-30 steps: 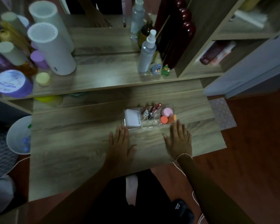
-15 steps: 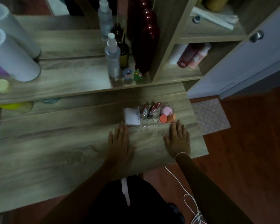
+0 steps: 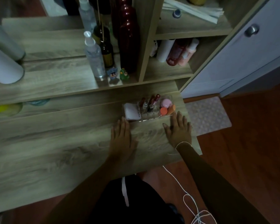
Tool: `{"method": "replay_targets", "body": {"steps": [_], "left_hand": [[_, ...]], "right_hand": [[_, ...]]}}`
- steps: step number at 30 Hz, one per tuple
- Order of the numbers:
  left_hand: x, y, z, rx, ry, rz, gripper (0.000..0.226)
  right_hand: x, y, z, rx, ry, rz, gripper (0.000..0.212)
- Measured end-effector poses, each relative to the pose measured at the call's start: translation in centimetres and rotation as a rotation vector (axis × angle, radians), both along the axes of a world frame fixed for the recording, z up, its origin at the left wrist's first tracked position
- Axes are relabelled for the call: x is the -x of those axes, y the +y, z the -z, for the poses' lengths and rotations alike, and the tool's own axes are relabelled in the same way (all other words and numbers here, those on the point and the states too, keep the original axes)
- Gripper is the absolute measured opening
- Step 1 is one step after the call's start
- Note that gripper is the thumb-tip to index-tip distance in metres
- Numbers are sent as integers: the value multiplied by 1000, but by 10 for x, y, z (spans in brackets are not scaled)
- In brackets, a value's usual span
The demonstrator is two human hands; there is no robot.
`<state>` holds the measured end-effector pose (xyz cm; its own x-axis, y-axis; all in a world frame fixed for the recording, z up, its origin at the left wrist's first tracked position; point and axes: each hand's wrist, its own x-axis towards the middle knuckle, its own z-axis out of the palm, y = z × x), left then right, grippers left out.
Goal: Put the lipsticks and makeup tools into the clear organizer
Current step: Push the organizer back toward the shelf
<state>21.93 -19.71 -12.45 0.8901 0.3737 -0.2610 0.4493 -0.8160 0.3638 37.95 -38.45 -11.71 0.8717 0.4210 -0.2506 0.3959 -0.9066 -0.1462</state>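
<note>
The clear organizer (image 3: 149, 119) stands on the wooden desk near its right end. Its left section holds a white compact (image 3: 131, 112). Dark red lipsticks (image 3: 151, 102) lean in the middle section. A pink sponge (image 3: 166, 102) and orange sponges (image 3: 164, 111) fill the right section. My left hand (image 3: 122, 139) lies flat on the desk just in front of the organizer's left end, fingers apart, holding nothing. My right hand (image 3: 179, 130) lies flat in front of the organizer's right end, fingers spread and empty.
A raised shelf behind the desk carries a clear spray bottle (image 3: 94, 57), a dark bottle (image 3: 107, 52), a tall dark red vase (image 3: 129, 44) and two small figurines (image 3: 118, 75). A white cylinder (image 3: 2, 65) stands at the far left. Shelf cubbies with bottles (image 3: 176, 52) are at right. A white cord (image 3: 189, 198) hangs below.
The camera view has shifted to the right, so the desk and shelf items slid leftwards in the picture. Both hands stay flat in front of the organizer.
</note>
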Motion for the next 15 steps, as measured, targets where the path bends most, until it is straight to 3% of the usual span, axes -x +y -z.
{"method": "replay_targets", "body": {"steps": [15], "left_hand": [[-20, 1, -4, -20, 2, -25, 81]], "right_hand": [[-26, 6, 1, -7, 23, -41, 71]]}}
